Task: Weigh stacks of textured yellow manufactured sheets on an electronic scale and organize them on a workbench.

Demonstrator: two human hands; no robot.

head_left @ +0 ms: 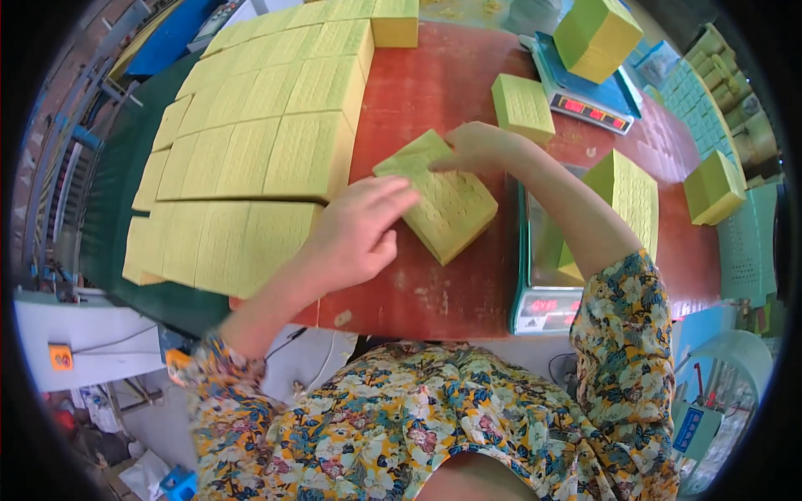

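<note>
A stack of yellow paper [451, 209] with rows of small marks lies at an angle on the red tabletop [401, 292]. My left hand [359, 230] is at its left side, fingers stretched out over the near-left edge and thumb apart. From the right, my right hand [489, 149] reaches across to the stack's far side. Its fingers are bent and closed on the paper's far edge, slightly blurred, where the top sheets look creased. Right of the stack, a scale [543, 299] with a lit red display carries another yellow paper stack [622, 200], partly hidden behind my right forearm.
Rows of yellow paper stacks [309, 154] fill the table's left side. At the far right, a second scale [589, 108] bears a tall stack [597, 37], with a smaller stack [524, 107] beside it. Another stack [714, 188] stands at the right edge near a green plastic crate [756, 250].
</note>
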